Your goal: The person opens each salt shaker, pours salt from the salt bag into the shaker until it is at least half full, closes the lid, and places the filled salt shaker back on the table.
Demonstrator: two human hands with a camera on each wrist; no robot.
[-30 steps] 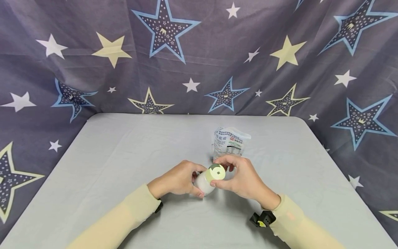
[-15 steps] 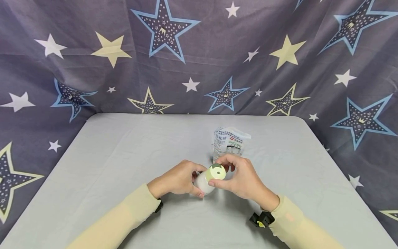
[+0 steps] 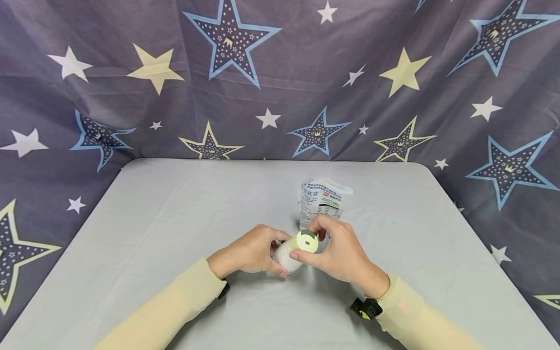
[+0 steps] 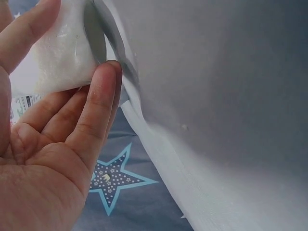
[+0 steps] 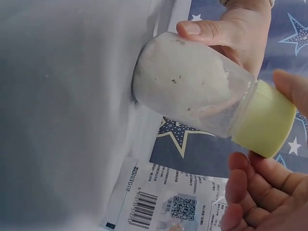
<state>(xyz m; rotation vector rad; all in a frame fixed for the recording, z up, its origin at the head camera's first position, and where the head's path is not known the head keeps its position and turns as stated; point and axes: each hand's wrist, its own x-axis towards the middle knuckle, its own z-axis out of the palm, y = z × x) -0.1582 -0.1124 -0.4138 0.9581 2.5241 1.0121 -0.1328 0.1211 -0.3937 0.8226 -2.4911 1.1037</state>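
A clear salt shaker (image 3: pixel 285 257) with white grains inside stands at the grey tabletop, between both hands. My left hand (image 3: pixel 253 250) holds its body, the thumb on the near side and the fingers on the far side. My right hand (image 3: pixel 343 248) grips the pale yellow-green cap (image 3: pixel 305 241) between thumb and fingers. In the right wrist view, the grains fill most of the shaker (image 5: pixel 183 82), with a few dark specks, and the cap (image 5: pixel 267 120) sits on its neck. The left wrist view shows only part of the shaker (image 4: pixel 67 53), near its base.
A printed salt pouch (image 3: pixel 321 199) stands just behind the shaker and right hand; its barcode side (image 5: pixel 159 202) shows in the right wrist view. The grey table (image 3: pixel 183 204) reaches back to a dark curtain (image 3: pixel 271 39) patterned with stars.
My right thumb and fingers have shifted slightly around the cap, the thumb moving left and the fingers right; the cap's top mark has turned a little. The left hand keeps still.
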